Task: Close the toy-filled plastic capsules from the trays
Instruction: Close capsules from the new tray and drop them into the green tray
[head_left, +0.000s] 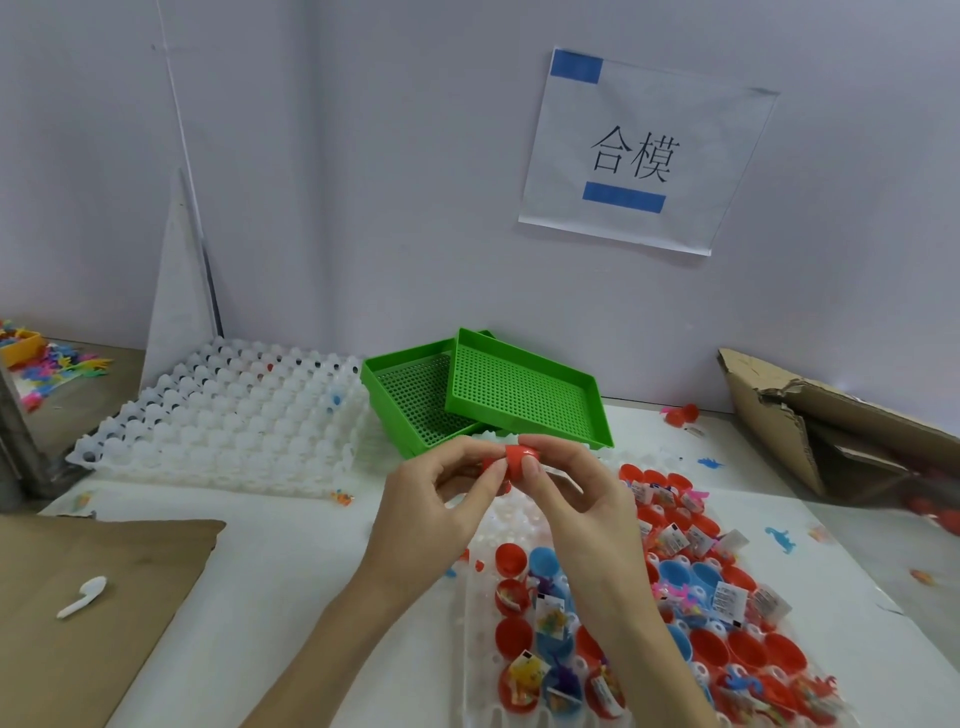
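Note:
A red plastic capsule (519, 458) is held in the air above the table, between both hands. My left hand (441, 512) pinches its left half with thumb and fingertips. My right hand (576, 499) pinches its right half the same way. Below them lies a clear plastic tray (480, 649) with several open red and blue capsule halves (737, 649) holding small toys and paper slips. My right forearm hides part of the tray.
A stack of empty white trays (234, 415) lies at the back left, two green mesh baskets (498, 395) behind my hands. A torn cardboard box (841, 431) stands at right, brown cardboard (93, 597) with a white plastic piece (83, 596) at left.

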